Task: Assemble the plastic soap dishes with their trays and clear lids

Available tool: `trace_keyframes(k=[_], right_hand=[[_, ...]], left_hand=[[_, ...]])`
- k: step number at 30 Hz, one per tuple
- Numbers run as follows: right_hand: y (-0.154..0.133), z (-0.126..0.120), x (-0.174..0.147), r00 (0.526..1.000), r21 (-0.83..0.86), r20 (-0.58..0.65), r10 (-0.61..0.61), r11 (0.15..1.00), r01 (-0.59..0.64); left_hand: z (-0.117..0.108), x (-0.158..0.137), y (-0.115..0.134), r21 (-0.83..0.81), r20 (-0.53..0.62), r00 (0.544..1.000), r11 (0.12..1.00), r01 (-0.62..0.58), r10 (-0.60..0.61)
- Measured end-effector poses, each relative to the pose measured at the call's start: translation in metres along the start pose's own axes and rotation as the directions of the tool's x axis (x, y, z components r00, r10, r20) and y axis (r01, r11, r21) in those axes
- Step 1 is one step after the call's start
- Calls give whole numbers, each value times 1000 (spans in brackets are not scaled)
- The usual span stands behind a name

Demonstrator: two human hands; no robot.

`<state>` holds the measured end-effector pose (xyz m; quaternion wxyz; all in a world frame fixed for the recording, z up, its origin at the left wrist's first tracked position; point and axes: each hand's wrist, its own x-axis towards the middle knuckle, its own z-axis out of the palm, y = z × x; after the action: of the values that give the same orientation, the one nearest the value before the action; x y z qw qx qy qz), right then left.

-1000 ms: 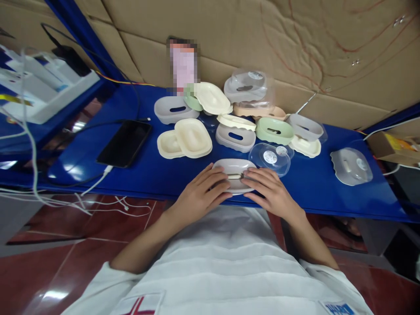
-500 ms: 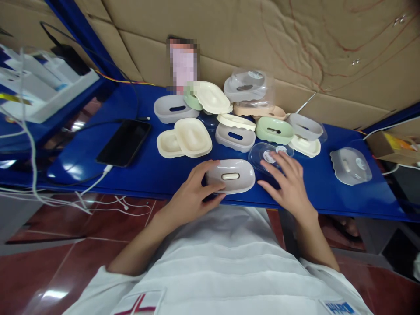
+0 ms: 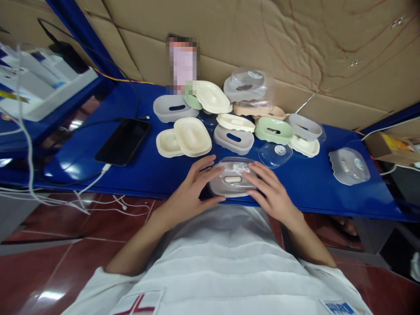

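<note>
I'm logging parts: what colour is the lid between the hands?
The lid is clear; the head view shows it.

In comes the right hand [image 3: 277, 192], back from the lids, and now a clear lid [image 3: 232, 187] covers the grey dish [image 3: 215, 190] between both hands! Just beyond the right fingertips, only one loose lid [image 3: 274, 156] remains where two overlapped.
</note>
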<state>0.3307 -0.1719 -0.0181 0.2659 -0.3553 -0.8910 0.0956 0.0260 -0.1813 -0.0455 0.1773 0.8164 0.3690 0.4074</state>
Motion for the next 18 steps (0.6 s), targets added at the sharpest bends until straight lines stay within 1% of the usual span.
trace_keyframes(k=[4, 10, 12, 14, 16, 18], right_hand=[[-8, 16, 7, 994, -35, 38, -101, 994, 103], [-4, 15, 7, 988, -39, 65, -143, 989, 145], [-1, 13, 6, 988, -16, 86, -127, 992, 128], [4, 10, 6, 992, 4, 105, -76, 997, 76], [7, 8, 5, 993, 20, 117, -25, 1000, 23], [10, 5, 3, 993, 34, 115, -21, 999, 17]], left_hand=[[0, -1, -3, 4, 12, 1000, 1000, 8, -8], [5, -3, -9, -9, -22, 1000, 1000, -3, 3], [5, -4, -9, -6, -24, 1000, 1000, -9, 8], [4, -3, -7, -5, -12, 1000, 1000, -16, 16], [3, -3, -5, -5, 18, 1000, 1000, -19, 19], [2, -3, -3, -6, 48, 999, 1000, -17, 18]])
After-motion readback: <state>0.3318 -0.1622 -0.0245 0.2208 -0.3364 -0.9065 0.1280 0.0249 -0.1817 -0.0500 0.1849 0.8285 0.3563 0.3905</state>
